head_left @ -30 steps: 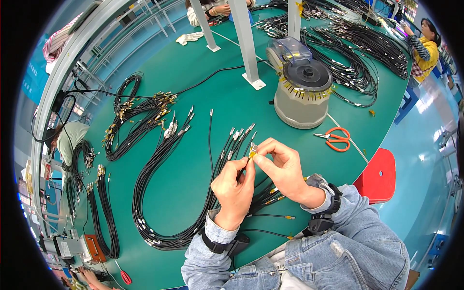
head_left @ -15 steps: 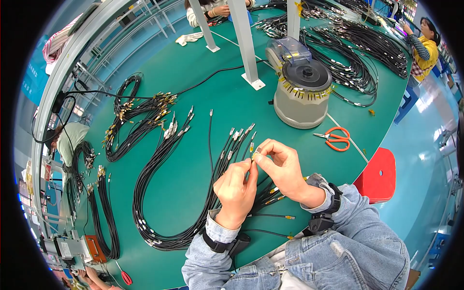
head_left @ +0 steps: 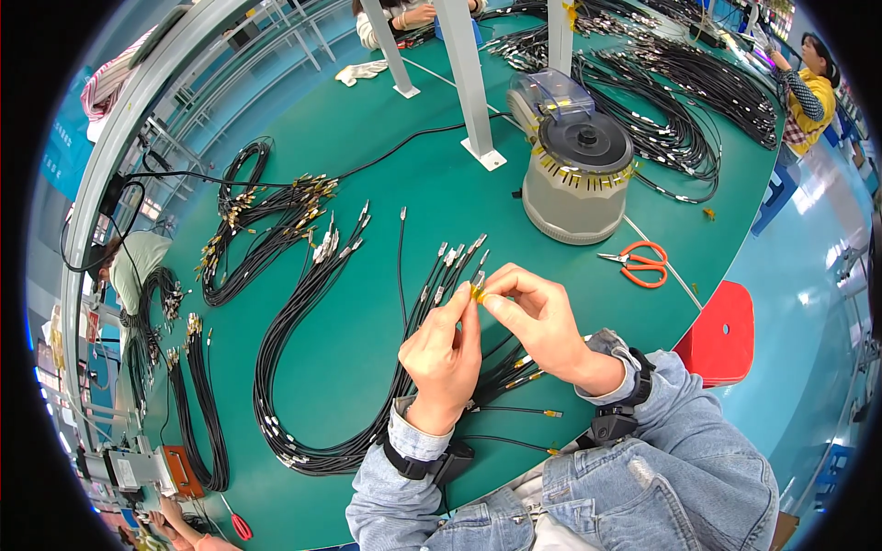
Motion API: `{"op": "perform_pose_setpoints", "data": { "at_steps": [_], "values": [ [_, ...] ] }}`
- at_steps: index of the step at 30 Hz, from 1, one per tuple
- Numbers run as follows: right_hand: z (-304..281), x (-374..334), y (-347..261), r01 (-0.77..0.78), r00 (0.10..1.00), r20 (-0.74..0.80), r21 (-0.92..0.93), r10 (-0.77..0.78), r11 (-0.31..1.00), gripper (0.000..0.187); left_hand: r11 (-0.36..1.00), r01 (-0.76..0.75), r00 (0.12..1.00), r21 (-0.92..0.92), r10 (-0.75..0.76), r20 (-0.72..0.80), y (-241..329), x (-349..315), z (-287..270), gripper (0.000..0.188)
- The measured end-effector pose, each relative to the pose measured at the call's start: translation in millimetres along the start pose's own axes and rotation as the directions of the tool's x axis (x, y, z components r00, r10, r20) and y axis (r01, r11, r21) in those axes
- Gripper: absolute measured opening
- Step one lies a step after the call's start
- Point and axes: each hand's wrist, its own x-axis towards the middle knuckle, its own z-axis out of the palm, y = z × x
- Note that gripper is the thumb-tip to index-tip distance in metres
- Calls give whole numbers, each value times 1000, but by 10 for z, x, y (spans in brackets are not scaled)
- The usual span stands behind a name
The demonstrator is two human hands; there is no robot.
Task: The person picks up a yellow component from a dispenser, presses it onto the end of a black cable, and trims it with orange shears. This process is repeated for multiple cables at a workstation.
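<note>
Over a green tabletop (head_left: 542, 248), my left hand (head_left: 443, 363) pinches a black cable (head_left: 480, 268) just below its metal end, thumb and fingers drawn together, while my right hand (head_left: 533, 317) closes thumb and forefinger narrowly on a small yellow strip (head_left: 477, 293) wrapped at that end. The cable's tip points up and away from me, between my fingertips and above the table. Under and beside my left wrist, a looped bundle of black cables (head_left: 265, 367) sweeps leftward, its tagged ends fanned out just past my knuckles, so room on that side is tight. A stretch of green surface lies between my right hand and the orange-handled snips (head_left: 646, 264), which rest near the table's right edge; beyond that edge sits a red stool (head_left: 726, 335). Ahead, a round beige machine (head_left: 574, 197) (yellow strips ring its top) stands well apart from my fingers, beside a grey post (head_left: 467, 78). The near edge curves past my denim sleeves (head_left: 675, 409), with a few yellow-tipped cables (head_left: 514, 443) reaching toward it.
</note>
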Motion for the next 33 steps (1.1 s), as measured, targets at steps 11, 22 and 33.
{"op": "perform_pose_setpoints", "data": {
  "at_steps": [11,22,33],
  "values": [
    [-1,-8,3,-78,996,-25,58,80,995,6,995,78,997,-67,-78,4,-2,-29,12,20],
    [-3,1,-26,-193,980,-26,118,197,974,7,808,435,898,-398,-419,132,30,25,-72,14],
    [-30,3,28,-93,995,31,90,91,992,9,969,184,983,-166,-183,19,20,-29,21,15]
  ]
}}
